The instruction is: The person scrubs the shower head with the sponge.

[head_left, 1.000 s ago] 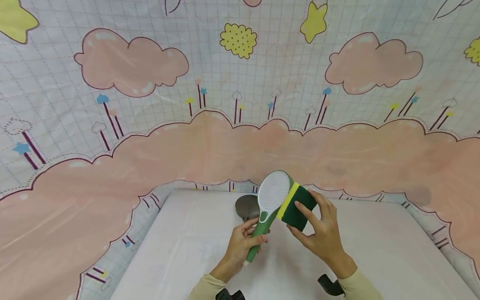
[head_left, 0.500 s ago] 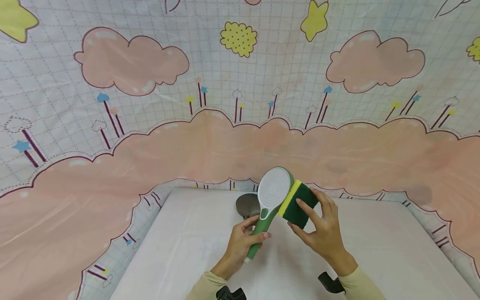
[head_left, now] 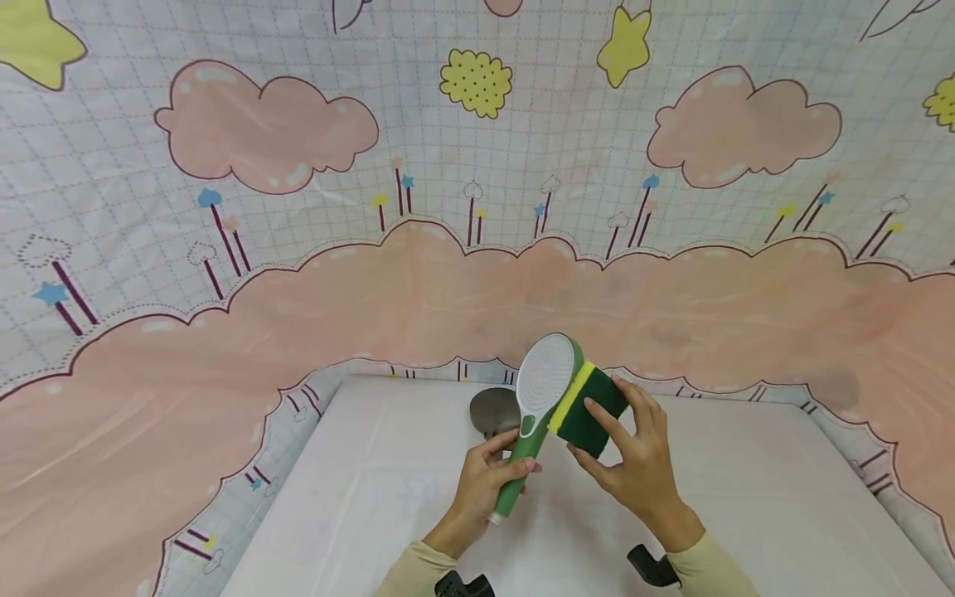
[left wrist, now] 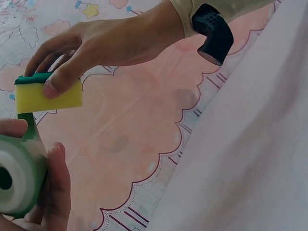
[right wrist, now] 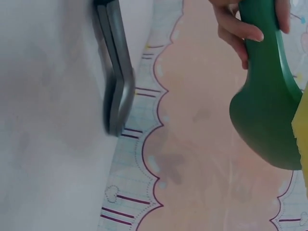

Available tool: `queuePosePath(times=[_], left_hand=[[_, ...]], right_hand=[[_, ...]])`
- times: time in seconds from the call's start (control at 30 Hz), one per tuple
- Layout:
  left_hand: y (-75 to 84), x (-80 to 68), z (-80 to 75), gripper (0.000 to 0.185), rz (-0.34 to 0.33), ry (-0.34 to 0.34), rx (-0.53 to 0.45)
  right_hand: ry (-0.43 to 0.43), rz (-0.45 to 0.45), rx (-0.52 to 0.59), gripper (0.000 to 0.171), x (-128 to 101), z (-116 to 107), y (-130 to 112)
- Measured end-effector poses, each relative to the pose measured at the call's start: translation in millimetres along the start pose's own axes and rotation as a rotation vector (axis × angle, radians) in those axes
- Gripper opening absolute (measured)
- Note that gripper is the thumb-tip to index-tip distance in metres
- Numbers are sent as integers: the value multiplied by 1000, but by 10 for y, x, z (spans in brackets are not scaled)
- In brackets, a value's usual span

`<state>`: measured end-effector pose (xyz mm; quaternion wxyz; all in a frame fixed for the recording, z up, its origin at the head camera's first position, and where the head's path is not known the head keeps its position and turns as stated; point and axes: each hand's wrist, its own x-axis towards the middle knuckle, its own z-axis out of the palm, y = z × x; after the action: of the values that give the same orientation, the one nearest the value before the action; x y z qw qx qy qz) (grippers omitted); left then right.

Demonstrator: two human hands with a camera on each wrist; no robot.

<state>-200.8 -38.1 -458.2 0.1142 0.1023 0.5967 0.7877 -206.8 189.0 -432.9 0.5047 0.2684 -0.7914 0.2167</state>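
Observation:
My left hand grips the green handle of a shower head, holding it up over the table with its white, dotted spray face towards me. Between the thumb and fingers of my right hand is a sponge, dark green on one side and yellow on the other. Its yellow side lies against the right edge of the shower head. The left wrist view shows the handle's open round end up close, with the sponge beyond. The smooth green back of the head fills the upper right of the right wrist view.
Behind the shower head stands a dark grey round-topped object, partly hidden by it; in the right wrist view it is a thin, bent profile. A white table lies below, with a patterned cloth behind it.
The sponge and my right hand shift slightly up and right, then back down and left along the head's edge. My left hand keeps its grip, with the shower head moving only a little.

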Motion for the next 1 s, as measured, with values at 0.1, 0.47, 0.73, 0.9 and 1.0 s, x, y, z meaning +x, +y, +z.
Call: queuePosePath(times=[0.1,0.47,0.73,0.9,1.0], left_hand=[[-3,-1,3,54,-1,10,6],[-39,-10,-55,57,-11,-45,31],[-59,-3,-151,55,-1,-61,66],[-73,11,-204,56,9,-90,82],[-80,18,-228,56,11,-106,81]], right_hand=[[-11,1,3,59,-40,13,-28],[-18,-31,10,57,-82,5,-85],[-20,-41,15,58,-24,-48,-57],[-15,-32,27,58,1,-82,-51],[-18,-20,39,59,9,-95,-49]])
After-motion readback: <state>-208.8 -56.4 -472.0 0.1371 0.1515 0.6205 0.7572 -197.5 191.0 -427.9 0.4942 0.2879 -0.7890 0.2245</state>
